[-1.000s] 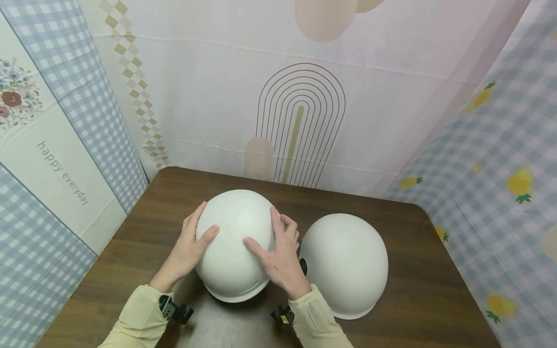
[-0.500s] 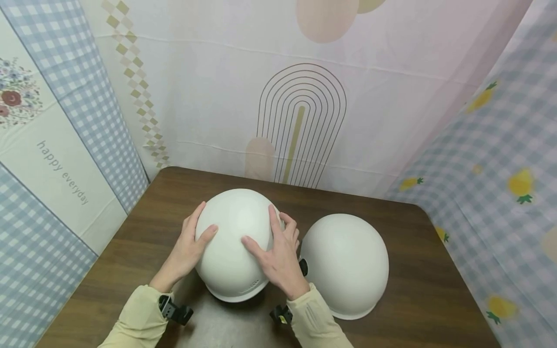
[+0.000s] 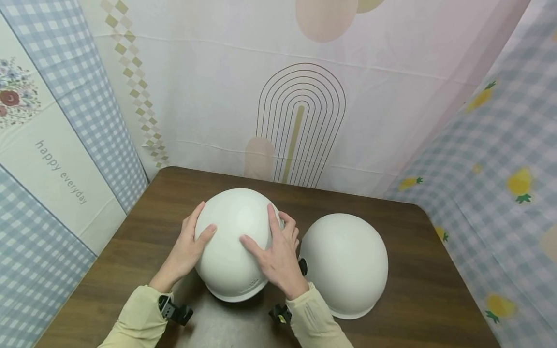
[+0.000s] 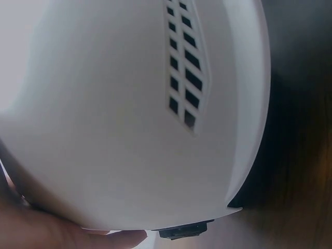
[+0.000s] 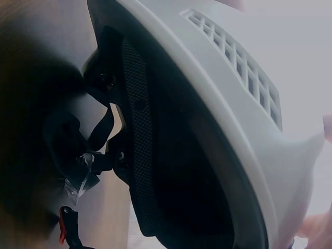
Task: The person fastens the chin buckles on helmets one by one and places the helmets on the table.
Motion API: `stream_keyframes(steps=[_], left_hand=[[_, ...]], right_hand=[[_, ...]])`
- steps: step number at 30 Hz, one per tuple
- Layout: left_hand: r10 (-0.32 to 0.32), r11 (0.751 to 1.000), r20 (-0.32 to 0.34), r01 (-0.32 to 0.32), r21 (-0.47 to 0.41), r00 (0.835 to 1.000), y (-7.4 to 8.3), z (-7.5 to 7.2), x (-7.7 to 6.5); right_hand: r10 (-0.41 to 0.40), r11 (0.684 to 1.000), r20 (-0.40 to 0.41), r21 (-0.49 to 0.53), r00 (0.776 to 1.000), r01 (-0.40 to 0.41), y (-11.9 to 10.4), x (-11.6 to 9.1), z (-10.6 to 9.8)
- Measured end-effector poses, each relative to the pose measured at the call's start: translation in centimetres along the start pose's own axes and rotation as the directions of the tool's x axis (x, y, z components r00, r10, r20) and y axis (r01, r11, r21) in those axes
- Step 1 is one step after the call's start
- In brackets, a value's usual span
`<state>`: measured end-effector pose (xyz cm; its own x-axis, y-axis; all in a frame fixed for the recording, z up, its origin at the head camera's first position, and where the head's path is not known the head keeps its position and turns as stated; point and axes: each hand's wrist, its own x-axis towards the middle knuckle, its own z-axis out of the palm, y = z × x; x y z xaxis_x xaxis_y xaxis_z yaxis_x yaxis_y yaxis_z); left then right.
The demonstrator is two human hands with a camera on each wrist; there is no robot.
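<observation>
Both hands hold a white safety helmet (image 3: 232, 256) over the table, its domed top toward the head camera. The left hand (image 3: 189, 244) grips its left side, thumb on the shell. On the right side, the right hand (image 3: 280, 256) spreads its fingers round the dome. A slotted vent (image 4: 187, 67) shows close up in the left wrist view. Seen from the right wrist, the helmet stands tilted, baring its dark padded inside (image 5: 140, 129) and a dangling black chin strap (image 5: 62, 140). A black buckle with a red part (image 5: 67, 228) shows below the strap.
A second white helmet (image 3: 348, 261) sits dome up on the brown wooden table (image 3: 417, 290), close beside the right forearm. Behind the table hangs a patterned cloth (image 3: 209, 96), with checked cloths at both sides.
The held helmet and the right hand have shifted very slightly to the left. Both hands keep their grip, and the second helmet has stayed in place.
</observation>
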<state>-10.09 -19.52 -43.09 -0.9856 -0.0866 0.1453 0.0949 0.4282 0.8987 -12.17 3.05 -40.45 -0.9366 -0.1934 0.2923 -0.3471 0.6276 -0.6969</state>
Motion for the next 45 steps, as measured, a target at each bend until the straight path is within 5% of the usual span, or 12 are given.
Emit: stream_keyframes(steps=[45], left_hand=[[-0.027, 0.998, 0.014, 0.028, -0.055, 1.000, -0.05, 0.37, -0.33]], right_hand=[[-0.026, 0.994, 0.006, -0.109, 1.000, 0.027, -0.60, 0.41, -0.80]])
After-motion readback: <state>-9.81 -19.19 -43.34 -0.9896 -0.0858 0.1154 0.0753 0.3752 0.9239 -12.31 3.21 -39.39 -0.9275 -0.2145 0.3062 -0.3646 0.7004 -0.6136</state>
